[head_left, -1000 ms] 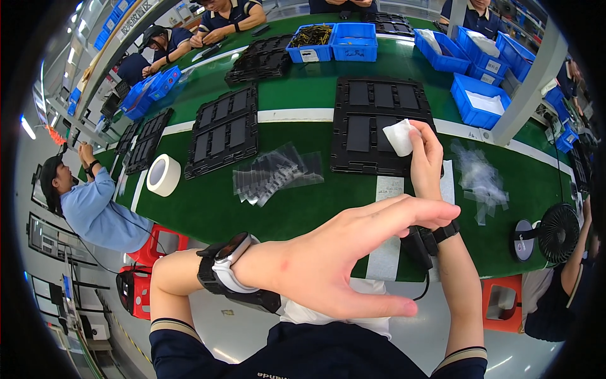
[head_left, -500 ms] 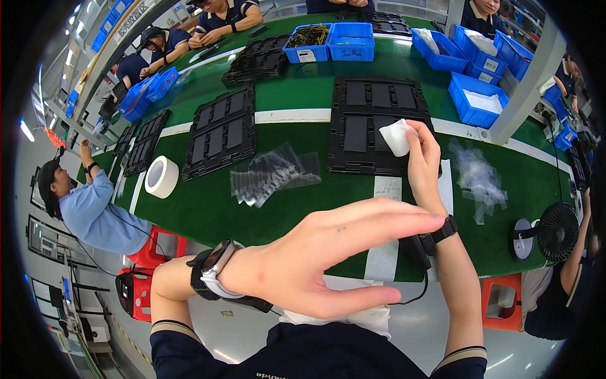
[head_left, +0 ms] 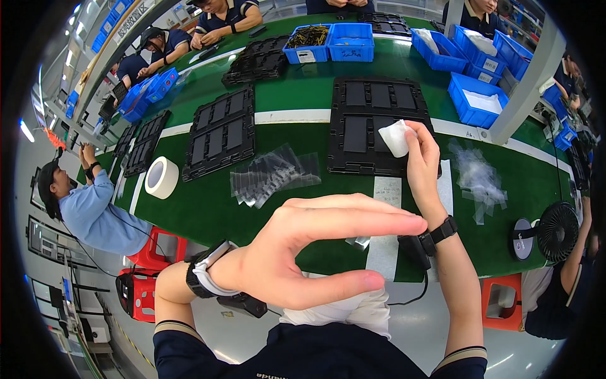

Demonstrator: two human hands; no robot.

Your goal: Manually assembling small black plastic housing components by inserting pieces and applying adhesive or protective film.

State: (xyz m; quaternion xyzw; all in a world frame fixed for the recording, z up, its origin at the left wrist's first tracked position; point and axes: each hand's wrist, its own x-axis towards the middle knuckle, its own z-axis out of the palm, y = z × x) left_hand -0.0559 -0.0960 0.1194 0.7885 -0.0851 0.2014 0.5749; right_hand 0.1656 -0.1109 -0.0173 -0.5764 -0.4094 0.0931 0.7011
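Your white wipe (head_left: pixel 394 138) is pinched in your right hand (head_left: pixel 423 151), over the black tray (head_left: pixel 350 134), can't tell if they're touching. Your left hand (head_left: pixel 303 243) is closer to you, thumb spread from fingers. Clear plastic pieces (head_left: pixel 274 178) sit left of the tray.

You hold one white cloth (head_left: pixel 395 138) and have one tape roll (head_left: pixel 172 178) near the bench's (head_left: pixel 208 218) left edge, one black fan (head_left: pixel 559 232) near its right.
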